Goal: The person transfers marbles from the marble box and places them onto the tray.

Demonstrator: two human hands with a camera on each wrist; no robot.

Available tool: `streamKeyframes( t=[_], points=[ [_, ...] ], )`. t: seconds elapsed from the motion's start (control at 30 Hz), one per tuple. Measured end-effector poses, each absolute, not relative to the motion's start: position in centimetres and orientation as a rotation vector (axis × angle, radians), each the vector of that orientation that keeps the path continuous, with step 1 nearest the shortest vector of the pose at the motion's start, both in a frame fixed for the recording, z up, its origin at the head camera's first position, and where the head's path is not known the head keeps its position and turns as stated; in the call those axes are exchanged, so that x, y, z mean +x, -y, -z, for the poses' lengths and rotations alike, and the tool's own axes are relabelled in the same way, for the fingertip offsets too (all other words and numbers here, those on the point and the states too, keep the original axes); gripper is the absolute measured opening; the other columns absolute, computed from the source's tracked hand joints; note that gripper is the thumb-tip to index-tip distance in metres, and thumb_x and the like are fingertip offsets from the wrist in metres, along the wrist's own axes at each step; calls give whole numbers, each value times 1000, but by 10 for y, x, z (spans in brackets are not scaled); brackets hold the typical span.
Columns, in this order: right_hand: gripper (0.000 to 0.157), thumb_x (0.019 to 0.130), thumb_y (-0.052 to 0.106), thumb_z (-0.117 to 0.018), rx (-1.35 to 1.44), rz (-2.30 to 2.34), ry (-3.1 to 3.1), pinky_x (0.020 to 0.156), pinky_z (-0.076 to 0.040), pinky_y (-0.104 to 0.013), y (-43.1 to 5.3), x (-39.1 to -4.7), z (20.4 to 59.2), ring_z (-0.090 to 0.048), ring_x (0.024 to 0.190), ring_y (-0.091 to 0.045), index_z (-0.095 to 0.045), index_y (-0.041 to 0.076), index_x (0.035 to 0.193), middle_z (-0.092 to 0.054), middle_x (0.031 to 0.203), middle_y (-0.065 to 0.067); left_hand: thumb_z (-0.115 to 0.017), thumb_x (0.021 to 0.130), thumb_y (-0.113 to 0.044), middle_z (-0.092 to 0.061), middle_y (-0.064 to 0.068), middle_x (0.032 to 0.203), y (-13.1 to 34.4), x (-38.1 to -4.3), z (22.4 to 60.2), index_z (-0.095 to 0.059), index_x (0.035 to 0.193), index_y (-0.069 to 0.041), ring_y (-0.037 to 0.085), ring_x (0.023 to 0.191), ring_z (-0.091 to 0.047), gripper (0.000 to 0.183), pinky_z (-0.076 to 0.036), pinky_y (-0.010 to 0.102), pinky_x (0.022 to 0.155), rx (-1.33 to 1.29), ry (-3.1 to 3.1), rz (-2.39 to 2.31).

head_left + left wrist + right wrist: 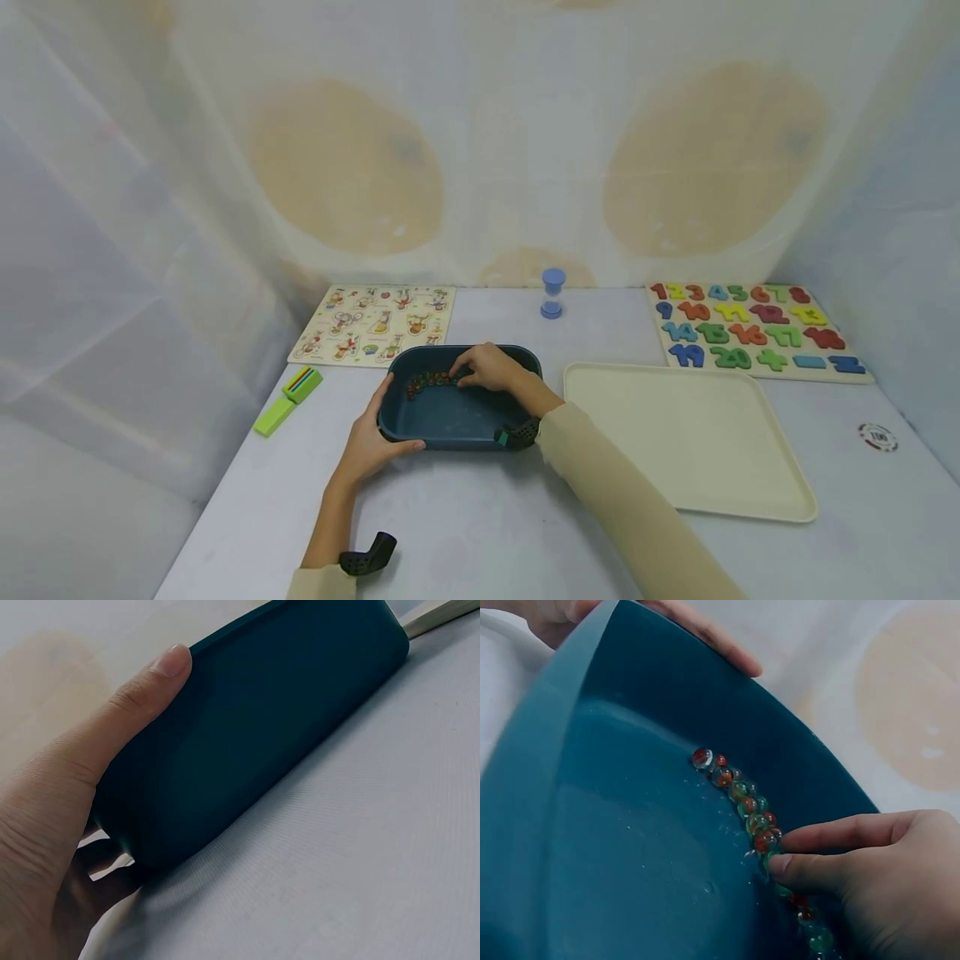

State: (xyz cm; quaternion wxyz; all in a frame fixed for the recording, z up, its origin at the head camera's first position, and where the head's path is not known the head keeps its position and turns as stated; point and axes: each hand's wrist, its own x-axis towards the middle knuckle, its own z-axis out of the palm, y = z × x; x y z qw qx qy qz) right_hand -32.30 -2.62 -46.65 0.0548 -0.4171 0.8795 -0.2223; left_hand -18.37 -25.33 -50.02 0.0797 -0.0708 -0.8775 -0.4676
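Observation:
A dark teal plastic basin (457,418) sits on the white table in front of me. My left hand (371,440) grips its left end, the thumb along the near wall and the other fingers around the far side. Red and green glass marbles (757,823) lie in a row against the basin's far wall. Inside the basin, my right hand (489,367) pinches a marble of that row between thumb (799,870) and forefinger, as the right wrist view shows. Part of the row is hidden behind these fingers.
A cream tray (690,433) lies right of the basin, below a number puzzle board (757,333). Behind stand a blue sand timer (552,293) and a picture puzzle board (360,321). Green blocks (275,416) lie left; a round chip (877,437) lies far right.

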Motion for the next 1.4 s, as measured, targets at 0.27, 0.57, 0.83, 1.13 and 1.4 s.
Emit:
streamKeyframes(
  t=[0.27,0.57,0.83,1.13,1.4],
  points=[
    [20,80,27,-68,-1222,575,-2707,64,-45,-24,30,-323,469,-52,62,-4,-68,23,99,-66,96,6,-83,56,-40,-27,3,145,254,-185,502,-15,143,-33,30,130,-30,110,-32,56,97,-212,2619,1370],
    [18,82,26,-65,-1270,924,-2635,46,-30,-20,11,-307,450,-31,43,-6,-67,19,99,-52,55,0,-83,57,-38,-27,4,146,252,-183,502,-15,144,-30,31,130,-29,110,-31,56,97,-210,2621,1376],
    [19,80,28,-67,-1155,1327,-2746,41,-23,-23,-89,-285,431,-20,42,-8,-69,19,97,-25,47,7,-83,57,-39,-26,2,146,252,-183,501,-15,144,-30,28,131,-28,110,-30,56,98,-216,2620,1358],
    [22,81,31,-65,-697,1134,-2970,43,-26,-23,-204,-273,474,-29,48,-9,-69,17,98,-33,53,6,-82,60,-36,-24,1,147,255,-180,501,-15,143,-34,30,132,-26,106,-28,57,98,-188,2610,1373],
    [20,82,26,-65,-556,1062,-2991,46,-26,-24,-232,-270,497,-31,53,-11,-69,16,99,-35,57,4,-81,61,-35,-24,1,146,256,-183,502,-15,142,-36,30,131,-26,105,-28,57,98,-182,2605,1414]
  ],
)
